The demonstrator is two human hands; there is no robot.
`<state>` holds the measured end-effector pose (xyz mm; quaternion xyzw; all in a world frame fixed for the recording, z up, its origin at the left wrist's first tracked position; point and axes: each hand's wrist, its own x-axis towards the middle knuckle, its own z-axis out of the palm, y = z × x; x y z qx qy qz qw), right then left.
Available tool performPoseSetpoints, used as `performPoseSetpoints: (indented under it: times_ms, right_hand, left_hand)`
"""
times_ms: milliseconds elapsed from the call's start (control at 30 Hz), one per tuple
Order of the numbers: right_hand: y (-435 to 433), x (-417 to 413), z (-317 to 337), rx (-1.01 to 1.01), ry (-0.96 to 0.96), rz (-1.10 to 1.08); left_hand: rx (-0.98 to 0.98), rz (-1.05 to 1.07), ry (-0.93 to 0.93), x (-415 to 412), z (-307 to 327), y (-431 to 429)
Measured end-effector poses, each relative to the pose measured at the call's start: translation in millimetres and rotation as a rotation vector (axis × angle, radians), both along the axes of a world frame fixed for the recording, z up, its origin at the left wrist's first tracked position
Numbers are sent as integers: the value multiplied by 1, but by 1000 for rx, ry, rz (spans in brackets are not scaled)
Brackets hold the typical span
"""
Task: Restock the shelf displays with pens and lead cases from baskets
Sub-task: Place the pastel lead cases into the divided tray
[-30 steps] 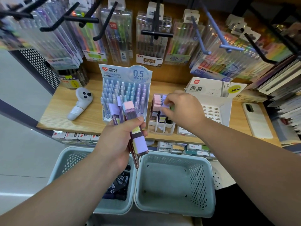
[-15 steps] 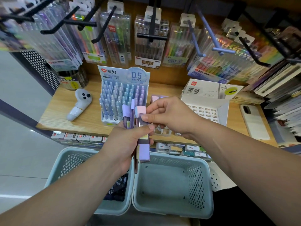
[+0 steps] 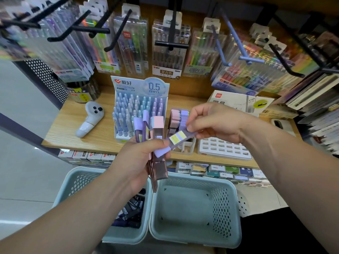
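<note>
Your left hand (image 3: 135, 162) grips a fanned bunch of lead cases (image 3: 157, 129): smoky translucent bodies with lilac and pink caps, standing upright above the fist. Your right hand (image 3: 216, 123) pinches one more lead case (image 3: 178, 139) by its end between thumb and forefinger. That case lies nearly level between the hands, has a yellow label, and its lilac cap rests against your left thumb.

Behind them is a wooden shelf (image 3: 73, 125) with a 0.5 mm pen display (image 3: 139, 107), a small tray of pink and lilac cases (image 3: 178, 118) and a white controller (image 3: 89, 119). Below stand two pale green baskets; the left basket (image 3: 73, 182) holds dark lead cases (image 3: 132, 211), and the right basket (image 3: 194, 208) sits just beside it.

Your right forearm covers most of a phone (image 3: 282, 125), and the hanging packs above are blurred.
</note>
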<state>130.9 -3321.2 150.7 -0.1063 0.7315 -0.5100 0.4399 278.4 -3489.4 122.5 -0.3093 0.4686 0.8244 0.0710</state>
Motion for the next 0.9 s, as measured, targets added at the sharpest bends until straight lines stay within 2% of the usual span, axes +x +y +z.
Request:
performPoseSetpoints:
  times_ms: [133, 233, 333, 500, 667, 800, 900]
  right_hand:
    - [5, 5, -4, 174, 133, 424]
    - [-5, 21, -13, 161, 229, 488]
    - [-13, 31, -16, 121, 278, 449]
    - [-10, 20, -8, 137, 234, 444]
    - [-4, 3, -10, 146, 308, 183]
    - [-4, -2, -20, 180, 484, -32]
    - [-3, -3, -34, 258, 636, -89]
  left_hand:
    - [-57, 11, -6, -1, -3, 0]
    - [-102, 10, -14, -2, -6, 2]
    - [-90, 34, -20, -1, -6, 3]
    - [-52, 99, -60, -2, -3, 0]
    - [-46, 116, -83, -2, -4, -4]
    - [-47, 118, -70, -1, -3, -5]
    - [-53, 114, -57, -1, -2, -5]
